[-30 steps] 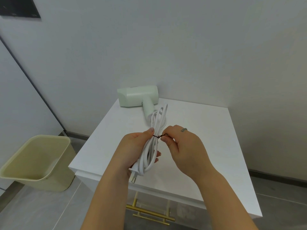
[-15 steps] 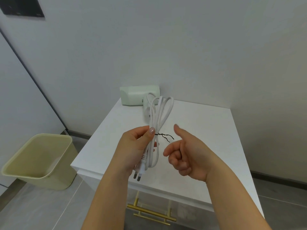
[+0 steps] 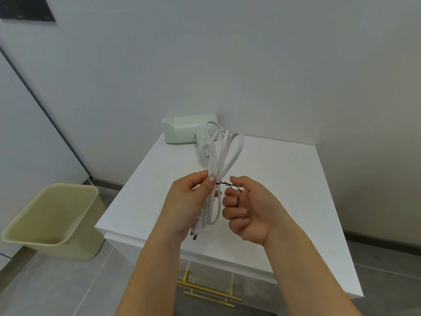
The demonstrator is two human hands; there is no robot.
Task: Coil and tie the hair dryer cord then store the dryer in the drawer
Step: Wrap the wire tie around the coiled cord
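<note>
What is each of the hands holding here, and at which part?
The left hand grips the coiled white cord at its middle, beside the black wire tie. The right hand holds nothing.

You have two hands in view: the left hand [image 3: 193,201] and the right hand [image 3: 248,213]. There is one dryer [image 3: 189,131], lying on one tabletop [image 3: 284,179]. One cord [image 3: 222,156] runs from it, gathered into one bundle; the loops at its top end number about three, though they overlap too much for a sure count. One tie [image 3: 229,185] sits around the bundle, with its two twisted ends sticking out. One plug [image 3: 197,228] hangs at the bottom, showing two prongs. Below the tabletop you see one handle [image 3: 211,293]. On the floor stands one bin [image 3: 54,222].
</note>
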